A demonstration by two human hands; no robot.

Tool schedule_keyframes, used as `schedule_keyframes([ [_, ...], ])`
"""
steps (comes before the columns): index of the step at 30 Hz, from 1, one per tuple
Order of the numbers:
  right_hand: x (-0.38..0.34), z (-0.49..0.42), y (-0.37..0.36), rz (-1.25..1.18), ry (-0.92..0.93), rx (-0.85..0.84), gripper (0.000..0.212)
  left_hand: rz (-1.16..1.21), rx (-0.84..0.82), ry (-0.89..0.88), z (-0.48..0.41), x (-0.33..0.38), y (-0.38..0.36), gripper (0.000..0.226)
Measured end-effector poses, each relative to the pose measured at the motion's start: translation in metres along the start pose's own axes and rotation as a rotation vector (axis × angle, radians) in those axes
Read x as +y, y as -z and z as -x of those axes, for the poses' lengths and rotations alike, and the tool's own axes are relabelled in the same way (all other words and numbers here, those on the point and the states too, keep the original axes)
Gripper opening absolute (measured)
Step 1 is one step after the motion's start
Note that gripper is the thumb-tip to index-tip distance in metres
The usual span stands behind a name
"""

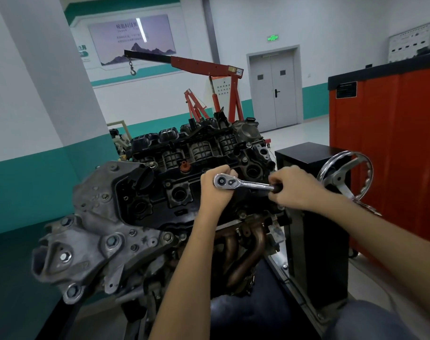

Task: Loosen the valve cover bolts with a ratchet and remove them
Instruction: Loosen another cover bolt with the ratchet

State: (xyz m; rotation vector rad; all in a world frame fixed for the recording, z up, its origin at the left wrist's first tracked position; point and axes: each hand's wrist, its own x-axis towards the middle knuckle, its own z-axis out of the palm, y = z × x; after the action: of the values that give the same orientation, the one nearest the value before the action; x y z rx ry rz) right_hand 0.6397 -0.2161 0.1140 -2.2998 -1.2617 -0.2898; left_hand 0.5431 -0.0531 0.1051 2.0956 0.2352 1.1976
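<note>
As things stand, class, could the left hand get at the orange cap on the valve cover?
Probably yes: the orange cap stands exposed just beside the left hand, with nothing between them. That hand is curled under the ratchet head, though, so it must let go first.

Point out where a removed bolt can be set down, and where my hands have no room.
Free: the flat top of the black cabinet, between the valve cover and the chrome handwheel. Also the cover's uneven stretch to the left of the left hand. Crowded: around the ratchet, hemmed in between the left hand and right hand.
</note>
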Motion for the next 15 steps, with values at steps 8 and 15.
schedule_keyframes([
  [8, -0.064, 0.068, -0.089, -0.968, -0.125, -0.236, 0.017, 0.187, 0.272, 0.140, 0.006, 0.009, -0.022, 0.041],
  [15, -0.014, 0.040, -0.057, -0.422, -0.049, -0.207, 0.030, -0.062, -0.038, -0.029, 0.001, -0.002, -0.007, 0.055],
])
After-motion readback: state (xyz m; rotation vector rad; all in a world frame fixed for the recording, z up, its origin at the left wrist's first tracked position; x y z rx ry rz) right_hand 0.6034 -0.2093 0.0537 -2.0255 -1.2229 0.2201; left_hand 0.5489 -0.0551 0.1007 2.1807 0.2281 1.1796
